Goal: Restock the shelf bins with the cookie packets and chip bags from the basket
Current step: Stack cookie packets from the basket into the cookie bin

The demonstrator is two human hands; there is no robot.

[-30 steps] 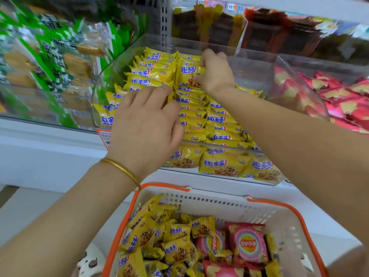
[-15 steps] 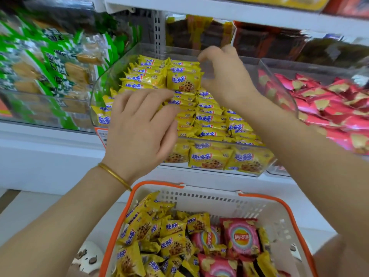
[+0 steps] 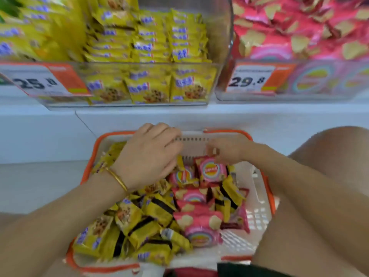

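Shop shelf; left hand, right hand in basket, hold of fingers unclear; best pinch chip bag by seam.

White shelf, two clear bins on it, side by side, just apart. Left bin: yellow cookie packets, front price tag starting 25. Right bin: pink chip bags, second tag reading 29.8.

Right price tag reads 29.8 — left tag perhaps 25.8.
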